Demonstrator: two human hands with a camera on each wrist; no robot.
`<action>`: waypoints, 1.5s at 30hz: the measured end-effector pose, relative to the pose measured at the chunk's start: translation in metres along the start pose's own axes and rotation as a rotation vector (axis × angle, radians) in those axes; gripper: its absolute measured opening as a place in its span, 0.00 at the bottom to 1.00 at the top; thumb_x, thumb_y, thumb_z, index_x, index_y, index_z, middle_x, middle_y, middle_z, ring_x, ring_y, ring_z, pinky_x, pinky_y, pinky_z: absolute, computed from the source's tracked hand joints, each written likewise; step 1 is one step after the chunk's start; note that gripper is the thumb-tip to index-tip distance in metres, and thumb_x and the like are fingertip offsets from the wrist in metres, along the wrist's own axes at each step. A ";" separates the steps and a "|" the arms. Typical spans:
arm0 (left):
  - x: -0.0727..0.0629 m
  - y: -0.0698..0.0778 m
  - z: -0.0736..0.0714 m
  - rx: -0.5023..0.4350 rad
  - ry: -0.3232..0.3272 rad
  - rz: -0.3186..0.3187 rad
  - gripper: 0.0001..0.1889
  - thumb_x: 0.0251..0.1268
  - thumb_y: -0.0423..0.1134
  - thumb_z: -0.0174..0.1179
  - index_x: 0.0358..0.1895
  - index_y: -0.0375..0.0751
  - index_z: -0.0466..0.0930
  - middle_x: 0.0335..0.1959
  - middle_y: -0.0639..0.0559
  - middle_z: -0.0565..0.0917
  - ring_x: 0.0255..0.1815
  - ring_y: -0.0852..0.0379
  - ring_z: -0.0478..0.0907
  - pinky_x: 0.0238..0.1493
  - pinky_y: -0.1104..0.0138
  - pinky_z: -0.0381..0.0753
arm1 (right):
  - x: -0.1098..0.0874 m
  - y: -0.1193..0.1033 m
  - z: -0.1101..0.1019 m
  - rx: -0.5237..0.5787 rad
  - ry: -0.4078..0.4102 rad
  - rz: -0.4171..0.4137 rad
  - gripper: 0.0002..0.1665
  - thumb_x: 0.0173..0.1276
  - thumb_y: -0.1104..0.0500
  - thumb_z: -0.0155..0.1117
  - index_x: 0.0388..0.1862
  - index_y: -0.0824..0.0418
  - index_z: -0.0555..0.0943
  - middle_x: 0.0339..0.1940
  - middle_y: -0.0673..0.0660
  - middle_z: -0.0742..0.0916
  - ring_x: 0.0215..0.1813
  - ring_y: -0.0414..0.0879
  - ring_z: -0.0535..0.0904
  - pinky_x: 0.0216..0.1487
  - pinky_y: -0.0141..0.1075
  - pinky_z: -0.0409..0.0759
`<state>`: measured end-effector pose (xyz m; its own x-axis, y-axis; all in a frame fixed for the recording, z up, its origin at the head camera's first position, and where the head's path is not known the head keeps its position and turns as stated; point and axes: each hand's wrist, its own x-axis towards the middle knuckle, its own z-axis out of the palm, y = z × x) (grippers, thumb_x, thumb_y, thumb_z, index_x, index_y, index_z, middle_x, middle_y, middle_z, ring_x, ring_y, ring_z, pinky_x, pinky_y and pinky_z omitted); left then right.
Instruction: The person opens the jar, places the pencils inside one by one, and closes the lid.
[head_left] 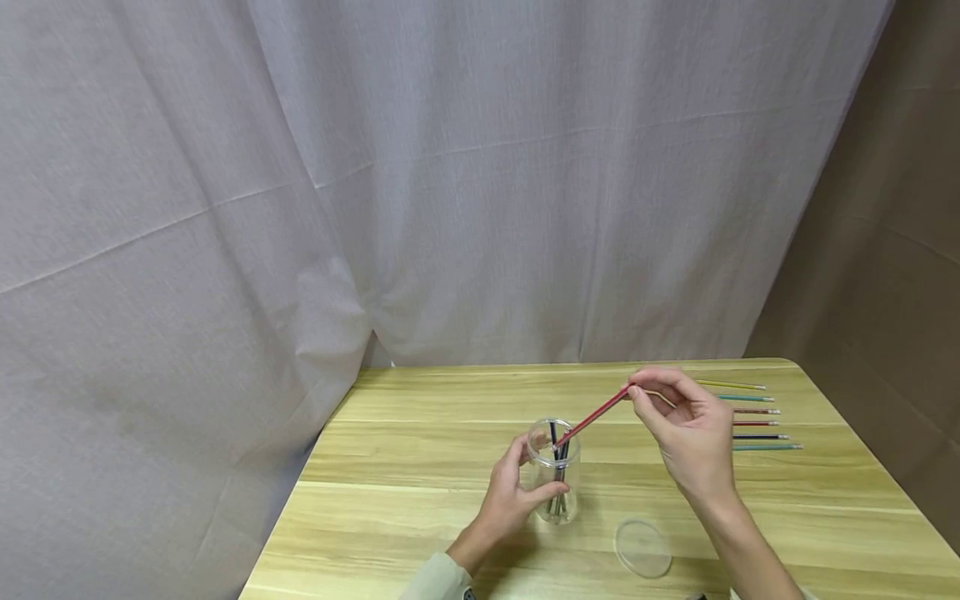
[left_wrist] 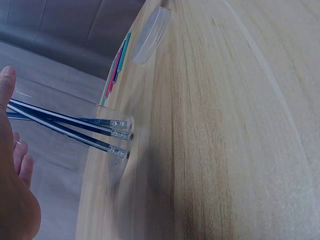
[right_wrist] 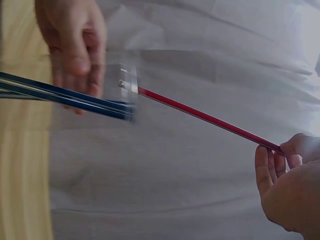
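Fingers (right_wrist: pixel 262 170) of the right hand (head_left: pixel 688 429) pinch a slim red pencil (head_left: pixel 596 415) near one end, its other end slanting down into the mouth of a clear cylindrical plastic jar (head_left: pixel 542 475). On my feed I see the left hand (head_left: pixel 504 502) grasping that jar, dark blue pencils (left_wrist: pixel 100 128) inside, while a round clear plastic lid (head_left: pixel 642 548) and a row of thin coloured pencils (head_left: pixel 757 423) lie on the pale wood-grain table (head_left: pixel 375 500)
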<state>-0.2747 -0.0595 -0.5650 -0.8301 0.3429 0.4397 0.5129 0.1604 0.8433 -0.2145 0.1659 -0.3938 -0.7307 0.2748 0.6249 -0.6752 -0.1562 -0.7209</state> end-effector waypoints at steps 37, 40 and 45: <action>-0.001 0.001 -0.001 0.013 -0.007 0.001 0.40 0.60 0.41 0.80 0.73 0.42 0.70 0.69 0.49 0.81 0.67 0.40 0.80 0.73 0.49 0.74 | -0.041 0.073 0.003 -0.500 -0.174 0.122 0.13 0.64 0.75 0.75 0.43 0.62 0.89 0.43 0.56 0.91 0.42 0.39 0.85 0.48 0.27 0.86; -0.001 0.001 -0.001 0.014 -0.007 0.001 0.40 0.60 0.41 0.80 0.74 0.42 0.70 0.69 0.49 0.81 0.67 0.39 0.80 0.72 0.49 0.74 | -0.042 0.075 0.003 -0.539 -0.183 0.109 0.13 0.64 0.74 0.76 0.42 0.60 0.90 0.41 0.53 0.91 0.41 0.39 0.85 0.46 0.28 0.86; -0.001 0.002 -0.001 0.017 -0.005 -0.001 0.40 0.59 0.41 0.80 0.73 0.40 0.70 0.69 0.50 0.81 0.66 0.39 0.80 0.72 0.48 0.74 | -0.043 0.080 0.003 -0.585 -0.201 0.092 0.12 0.65 0.73 0.76 0.42 0.59 0.91 0.39 0.50 0.91 0.40 0.40 0.84 0.43 0.27 0.86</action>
<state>-0.2728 -0.0602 -0.5634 -0.8299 0.3468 0.4370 0.5154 0.1767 0.8386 -0.2373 0.1389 -0.4774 -0.8263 0.0926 0.5555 -0.4832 0.3902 -0.7838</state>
